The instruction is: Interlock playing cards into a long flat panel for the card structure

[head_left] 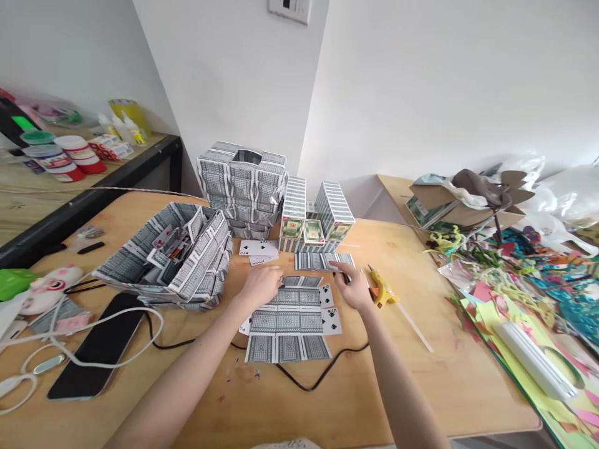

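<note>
A panel of joined playing cards (287,321), patterned backs up, lies flat on the table, with its far row tilted up. Face-up cards (331,320) stick out from under its right side. My left hand (262,284) is at the panel's far left corner, its fingers curled against the raised row; their tips are partly hidden. My right hand (353,287) hovers right of the panel, thumb and fingers apart, near a strip of joined cards (322,260). A yellow glue gun (384,290) lies just right of that hand, with a clear glue stick (416,327) trailing from it.
Behind stand a card-built box (243,187) and stacked card packs (334,212). A card-woven basket (163,255) holds loose cards at left. A phone (96,349) and white cable (159,330) lie nearer. A black cord (309,388) crosses the table. Craft scraps (528,368) crowd the right.
</note>
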Demonstrator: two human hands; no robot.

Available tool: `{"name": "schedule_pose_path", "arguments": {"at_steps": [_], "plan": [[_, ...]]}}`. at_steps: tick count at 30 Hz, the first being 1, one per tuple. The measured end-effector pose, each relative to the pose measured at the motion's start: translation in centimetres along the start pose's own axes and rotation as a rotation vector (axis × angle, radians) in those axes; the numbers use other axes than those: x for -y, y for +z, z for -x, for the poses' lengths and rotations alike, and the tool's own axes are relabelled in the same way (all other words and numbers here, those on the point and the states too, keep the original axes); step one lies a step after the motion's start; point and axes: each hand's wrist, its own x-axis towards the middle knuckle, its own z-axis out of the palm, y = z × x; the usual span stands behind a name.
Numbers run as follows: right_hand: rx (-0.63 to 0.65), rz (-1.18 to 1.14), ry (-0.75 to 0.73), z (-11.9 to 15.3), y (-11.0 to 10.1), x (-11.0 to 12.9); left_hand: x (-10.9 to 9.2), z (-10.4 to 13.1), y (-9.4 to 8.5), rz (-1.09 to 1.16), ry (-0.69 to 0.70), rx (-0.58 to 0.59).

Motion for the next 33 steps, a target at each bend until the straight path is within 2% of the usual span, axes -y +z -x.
{"name": "schedule_pose_path", "arguments": {"at_steps": [2,6,11,13,16,18,19,20,22,24,25,29,33], "plan": [[0.039,0.162,-0.028,-0.9,-0.6,-1.2,0.1,0.2,-0.2,0.001,-0.029,0.008],[0.251,0.425,-0.074,-2.7,-0.2,-2.1,0.6,1.0,-0.8,-0.024,-0.135,0.041],[0.333,0.500,0.012,-3.9,-0.2,-1.9,1.4,2.2,-1.9,-0.086,-0.296,0.040],[0.349,0.468,0.034,-4.1,-0.9,-2.0,1.5,2.7,-2.4,-0.098,-0.321,-0.027],[0.345,0.378,0.080,-4.2,-2.2,-2.3,0.9,3.2,-3.2,-0.090,-0.300,-0.261],[0.272,0.277,0.108,-4.2,-3.0,-2.4,-0.1,3.5,-3.6,-0.053,-0.266,-0.401],[0.206,0.206,0.118,-4.1,-3.3,-2.3,-0.7,3.6,-3.7,-0.019,-0.243,-0.421],[0.129,0.113,0.130,-4.0,-3.6,-2.2,-1.3,3.6,-3.6,0.027,-0.213,-0.401],[-0.010,-0.152,0.172,-3.6,-3.8,-1.6,-2.6,3.7,-3.0,0.126,-0.129,-0.249],[-0.056,-0.471,0.252,-3.0,-3.5,-0.8,-3.7,3.6,-1.7,0.180,-0.040,-0.061],[-0.038,-0.611,0.301,-2.6,-3.1,-0.4,-4.2,3.5,-0.9,0.173,0.001,-0.009],[0.048,-0.937,0.491,-1.4,-1.1,0.4,-4.8,2.9,2.1,0.167,0.026,0.071],[0.050,-1.090,0.590,-0.7,0.5,-0.2,-4.2,2.9,4.1,0.157,0.000,0.089]]}}
